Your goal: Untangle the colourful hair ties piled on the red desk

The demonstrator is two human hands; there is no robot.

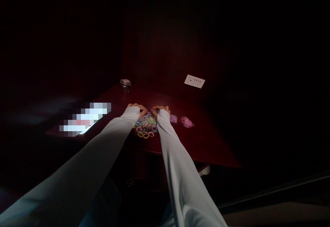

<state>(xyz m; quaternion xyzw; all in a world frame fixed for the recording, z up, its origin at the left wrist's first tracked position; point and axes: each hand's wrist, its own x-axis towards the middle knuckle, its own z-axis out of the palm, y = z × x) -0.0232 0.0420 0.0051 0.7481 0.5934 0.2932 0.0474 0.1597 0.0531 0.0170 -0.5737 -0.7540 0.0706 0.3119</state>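
Note:
My left hand [137,107] is at the far left edge of a pile of small coloured hair ties [146,125]. Its fingers are bent, with the thumb apart from them, and no held item shows. Across a narrow gap, my right hand [162,109] curves in at the pile's far right side. Its fingers are also bent and spread from the thumb, partly hidden by the sleeve. The ties are yellow, pink, purple, green and blue. Just right of my right hand lies a bunch of thin purple elastic bands [173,118], and beyond it a pink bunch [187,121].
A dark red table [203,141] carries everything. A clear lidded jar [125,85] stands at the back left. On the left lies a glowing, pixelated screen [85,120]. A white socket plate [194,81] is on the wall behind. A pale shoe [205,170] shows below the table edge.

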